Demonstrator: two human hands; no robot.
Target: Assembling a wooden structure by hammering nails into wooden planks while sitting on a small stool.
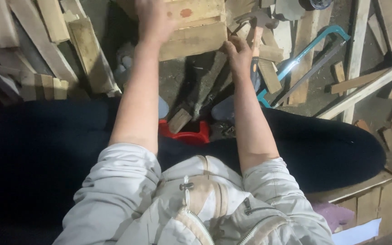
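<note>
Reaching forward with both forearms bare and the pale jacket sleeves pushed up to the elbows, the person grips a wooden crate near the top edge of the view. The left hand lies flat on the crate's front slats, palm down, with its fingers running out of view past the top edge, so I cannot tell how far they spread. The right hand is at the crate's lower right corner, its fingers curled against the edge of the bottom slat. The crate is built of rough, pale planks with a reddish blotch on one slat, and it stands on the dusty grey floor ahead of the person's knees. Offcuts of unplaned wood lie scattered all around it, flat boards and short blocks with raw sawn ends. Just right of the right hand lies a hacksaw with a blue metal frame and a thin straight blade. Between the person's dark trouser legs sits a red plastic piece with a small wood block resting on it.
</note>
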